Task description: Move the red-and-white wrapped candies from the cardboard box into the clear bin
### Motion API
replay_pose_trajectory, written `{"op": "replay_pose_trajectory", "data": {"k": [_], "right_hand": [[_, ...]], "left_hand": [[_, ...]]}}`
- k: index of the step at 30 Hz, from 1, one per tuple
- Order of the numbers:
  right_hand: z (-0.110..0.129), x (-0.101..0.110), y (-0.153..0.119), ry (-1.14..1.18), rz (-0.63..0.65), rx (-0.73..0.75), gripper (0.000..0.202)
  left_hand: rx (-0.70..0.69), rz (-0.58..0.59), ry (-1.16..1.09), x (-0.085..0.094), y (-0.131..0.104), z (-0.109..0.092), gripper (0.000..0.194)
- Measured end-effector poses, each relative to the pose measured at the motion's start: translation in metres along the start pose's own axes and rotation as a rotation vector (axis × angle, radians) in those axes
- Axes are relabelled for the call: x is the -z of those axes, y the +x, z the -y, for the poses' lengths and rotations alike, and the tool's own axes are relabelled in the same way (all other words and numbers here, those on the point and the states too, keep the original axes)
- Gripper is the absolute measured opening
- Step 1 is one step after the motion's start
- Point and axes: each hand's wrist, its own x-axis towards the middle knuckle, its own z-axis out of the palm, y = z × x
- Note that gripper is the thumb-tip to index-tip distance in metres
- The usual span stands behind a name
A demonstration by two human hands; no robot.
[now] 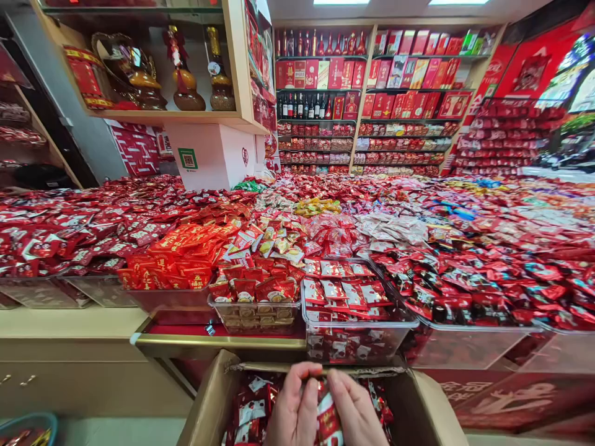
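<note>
Over an open cardboard box [432,402] at the bottom centre, my left hand [295,406] and my right hand [354,409] are side by side. Both have their fingers curled round red and white candy packets [328,415], which show between them. More red and white packets [251,410] lie in the box below and around my hands. Just beyond the box stands a clear bin [360,341] with similar packets in neat rows. To its left is a smaller clear bin [258,316] of red and gold packets.
Heaped candy bins [469,344] stretch across the counter. A brass-edged ledge [223,339] lies just behind the box. A blue basket [54,427] is at the lower left. Shelves [320,57] of bottles and boxes stand behind.
</note>
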Motion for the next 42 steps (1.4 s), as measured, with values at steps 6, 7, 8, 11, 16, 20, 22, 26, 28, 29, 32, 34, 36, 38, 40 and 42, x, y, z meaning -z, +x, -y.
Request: {"op": "replay_pose_trajectory", "data": {"k": [6,7,8,11,16,20,22,26,28,29,32,34,36,38,40,42], "right_hand": [[0.055,0.018,0.012,0.241,0.160,-0.144,0.044],[0.057,0.019,0.012,0.240,0.173,-0.097,0.040],[0.056,0.020,0.012,0.234,0.190,-0.062,0.037],[0.049,0.022,0.011,0.207,0.222,-0.060,0.032],[0.044,0.034,0.011,0.165,0.224,0.026,0.022],[0.052,0.053,0.011,0.102,0.417,0.251,0.034],[0.057,0.059,0.011,0.048,0.552,0.364,0.035],[0.056,0.057,0.012,-0.058,0.512,0.557,0.027],[0.048,0.052,0.012,-0.081,0.309,0.479,0.010],[0.042,0.049,0.012,-0.064,0.204,0.400,0.008],[0.029,0.042,0.014,0.083,0.023,0.153,0.019],[0.024,0.038,0.013,0.172,0.009,0.064,0.022],[0.022,0.035,0.009,0.204,0.029,0.021,0.024],[0.020,0.032,0.003,0.183,0.080,0.015,0.023],[0.017,0.033,-0.003,0.147,0.134,0.029,0.020],[0.012,0.037,-0.006,0.091,0.180,0.066,0.021]], "left_hand": [[0.011,0.000,-0.013,-0.004,0.020,-0.036,0.022],[0.006,-0.006,-0.012,-0.004,0.022,-0.037,0.022],[-0.005,-0.008,-0.004,-0.004,0.022,-0.037,0.022],[-0.029,-0.012,0.006,-0.005,0.021,-0.036,0.021],[0.293,0.015,-0.319,-0.007,0.014,-0.047,0.016],[0.711,0.192,-0.632,-0.006,0.009,-0.059,0.009],[0.847,0.255,-0.804,-0.003,0.008,-0.061,0.005],[1.020,0.275,-1.004,-0.001,0.008,-0.056,0.020],[1.044,0.271,-0.998,-0.001,0.007,-0.051,0.024],[1.020,0.248,-0.965,-0.001,0.006,-0.048,0.023],[0.782,0.159,-0.768,-0.004,-0.001,-0.040,0.007],[0.609,0.154,-0.619,-0.007,-0.007,-0.037,0.021],[0.497,0.150,-0.498,-0.010,-0.011,-0.036,0.027],[0.407,0.120,-0.397,-0.011,-0.012,-0.034,0.024],[0.324,0.154,-0.316,-0.008,-0.010,-0.030,0.022],[0.263,0.233,-0.211,-0.001,-0.008,-0.025,0.023]]}}
